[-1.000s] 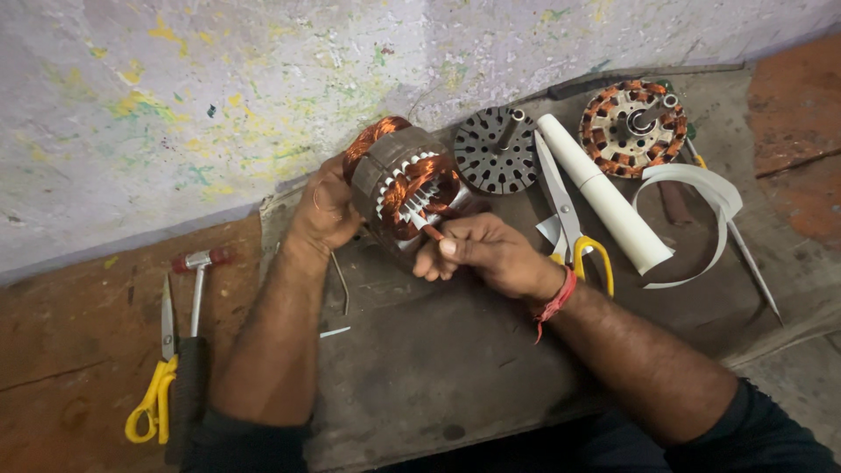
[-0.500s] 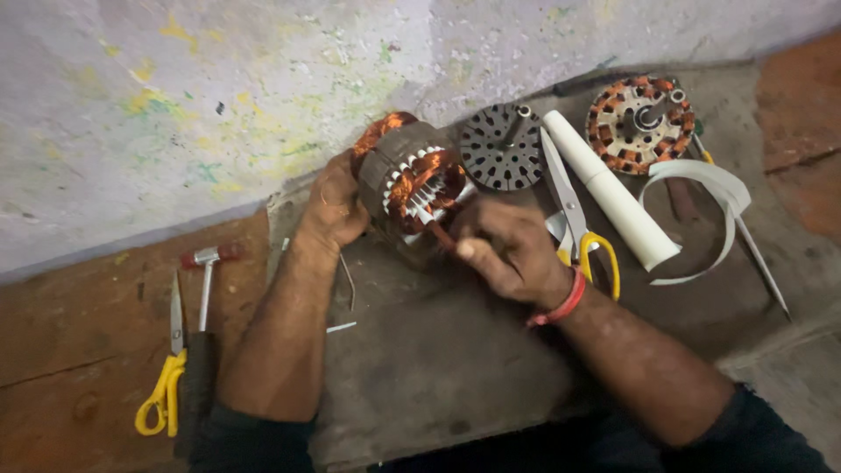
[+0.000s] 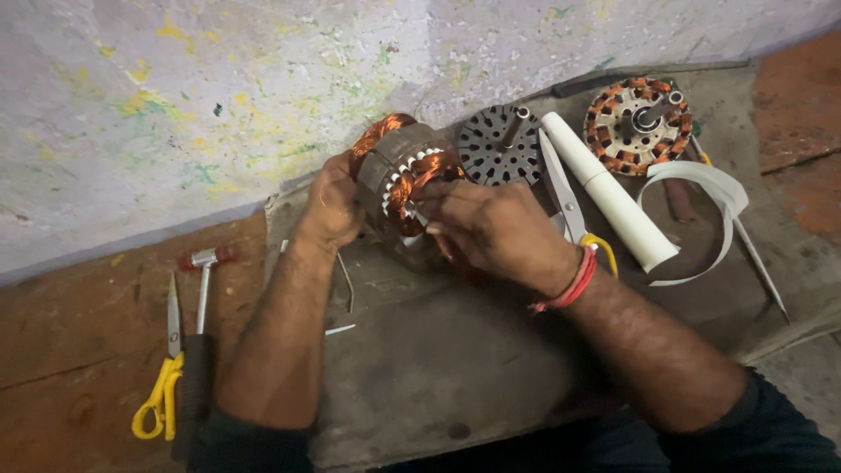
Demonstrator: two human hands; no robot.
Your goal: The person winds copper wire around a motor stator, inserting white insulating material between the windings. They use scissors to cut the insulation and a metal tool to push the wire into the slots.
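Note:
A motor stator (image 3: 396,175) with copper windings lies on its side near the wall, tilted toward me. My left hand (image 3: 331,206) grips its left side and holds it steady. My right hand (image 3: 492,228), with a red thread band at the wrist, has its fingertips pinched at the front windings; whether they hold a wire or a slip of paper is hidden. A bare steel stator core (image 3: 499,145) stands just right of the wound one.
Yellow-handled scissors (image 3: 565,201) lie right of my right hand, beside a white paper roll (image 3: 609,194), a curled white strip (image 3: 714,188) and a second wound stator (image 3: 638,123). At left lie a small hammer (image 3: 203,263) and another pair of yellow scissors (image 3: 166,368).
My right hand has moved up and left onto the front of the stator, covering the windings it was pinching beside. The left hand keeps its grip.

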